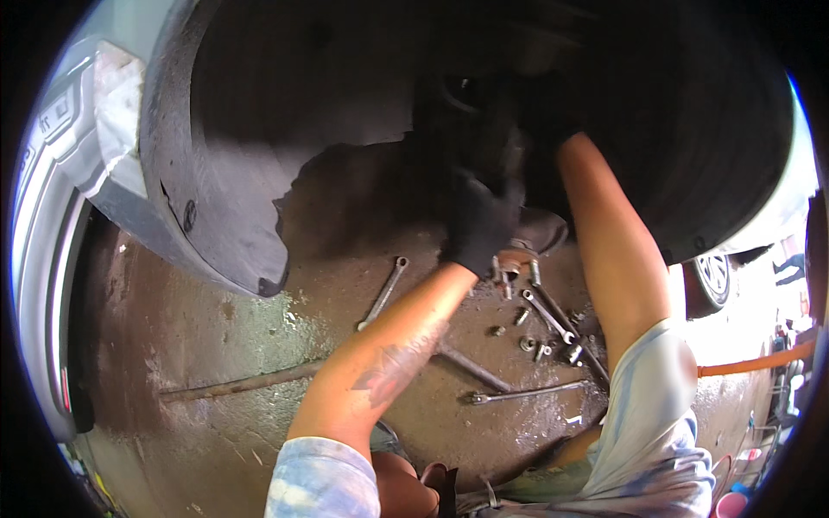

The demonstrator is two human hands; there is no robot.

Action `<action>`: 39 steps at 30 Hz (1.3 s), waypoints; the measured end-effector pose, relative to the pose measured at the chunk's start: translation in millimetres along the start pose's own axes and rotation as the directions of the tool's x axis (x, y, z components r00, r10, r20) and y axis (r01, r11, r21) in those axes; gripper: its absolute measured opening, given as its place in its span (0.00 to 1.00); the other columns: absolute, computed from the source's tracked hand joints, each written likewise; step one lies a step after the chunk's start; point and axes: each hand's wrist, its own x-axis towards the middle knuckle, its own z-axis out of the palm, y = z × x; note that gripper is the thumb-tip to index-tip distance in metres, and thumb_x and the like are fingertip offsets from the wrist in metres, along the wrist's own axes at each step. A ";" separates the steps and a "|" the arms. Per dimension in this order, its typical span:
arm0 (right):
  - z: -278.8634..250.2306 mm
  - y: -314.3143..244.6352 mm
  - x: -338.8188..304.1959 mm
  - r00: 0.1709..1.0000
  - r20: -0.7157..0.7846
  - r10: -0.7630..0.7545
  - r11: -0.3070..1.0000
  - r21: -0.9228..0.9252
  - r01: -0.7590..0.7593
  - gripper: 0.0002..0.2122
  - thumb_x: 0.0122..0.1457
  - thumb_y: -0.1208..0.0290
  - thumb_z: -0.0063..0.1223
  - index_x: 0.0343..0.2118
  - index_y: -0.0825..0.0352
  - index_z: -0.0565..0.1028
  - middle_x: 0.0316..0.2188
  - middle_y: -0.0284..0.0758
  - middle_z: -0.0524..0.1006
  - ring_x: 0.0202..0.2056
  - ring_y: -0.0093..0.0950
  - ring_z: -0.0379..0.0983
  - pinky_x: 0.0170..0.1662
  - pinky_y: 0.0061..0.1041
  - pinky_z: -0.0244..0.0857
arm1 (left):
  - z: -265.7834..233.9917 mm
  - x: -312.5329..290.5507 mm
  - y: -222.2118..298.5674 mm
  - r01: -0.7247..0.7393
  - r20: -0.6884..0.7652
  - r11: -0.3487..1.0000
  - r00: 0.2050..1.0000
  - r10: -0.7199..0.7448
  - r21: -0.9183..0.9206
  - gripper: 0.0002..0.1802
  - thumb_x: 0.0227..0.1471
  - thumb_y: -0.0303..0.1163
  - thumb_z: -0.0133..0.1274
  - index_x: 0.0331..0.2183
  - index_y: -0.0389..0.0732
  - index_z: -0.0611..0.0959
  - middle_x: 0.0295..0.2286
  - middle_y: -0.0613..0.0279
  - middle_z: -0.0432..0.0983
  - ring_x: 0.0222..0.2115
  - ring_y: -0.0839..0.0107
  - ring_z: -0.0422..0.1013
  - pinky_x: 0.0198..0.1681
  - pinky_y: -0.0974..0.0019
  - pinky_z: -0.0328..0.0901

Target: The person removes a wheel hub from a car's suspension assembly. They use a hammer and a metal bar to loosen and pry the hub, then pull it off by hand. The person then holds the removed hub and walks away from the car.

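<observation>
My left hand (485, 220), in a black glove, reaches up into a dark wheel arch (285, 78). Its fingers seem wrapped round a dark upright suspension part (511, 160), whose exact kind the shadow hides. Just below that wrist is a rusty wheel hub (518, 256) with studs sticking out. My right hand (553, 116), also dark-gloved, is deep in the arch, to the right of the same part. Shadow swallows its fingers, so what it touches does not show.
On the wet, dirty floor lie a ring spanner (384, 293), a combination spanner (549, 317), a long-handled wrench (528, 393), a long bar (242, 382) and several nuts and sockets (528, 344). An orange arm (756, 361) and another car's wheel (711, 281) are at right.
</observation>
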 end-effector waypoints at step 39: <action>-66.4 60.7 -215.4 0.912 0.409 -0.040 0.738 0.627 -0.249 0.21 0.64 0.52 0.48 0.35 0.69 0.81 0.28 0.37 0.82 0.32 0.32 0.79 0.37 0.31 0.71 | -1.4 7.3 -8.2 -0.293 0.013 0.952 0.955 0.295 -0.088 0.09 0.56 0.30 0.47 0.31 0.33 0.78 0.31 0.56 0.78 0.32 0.66 0.73 0.35 0.62 0.66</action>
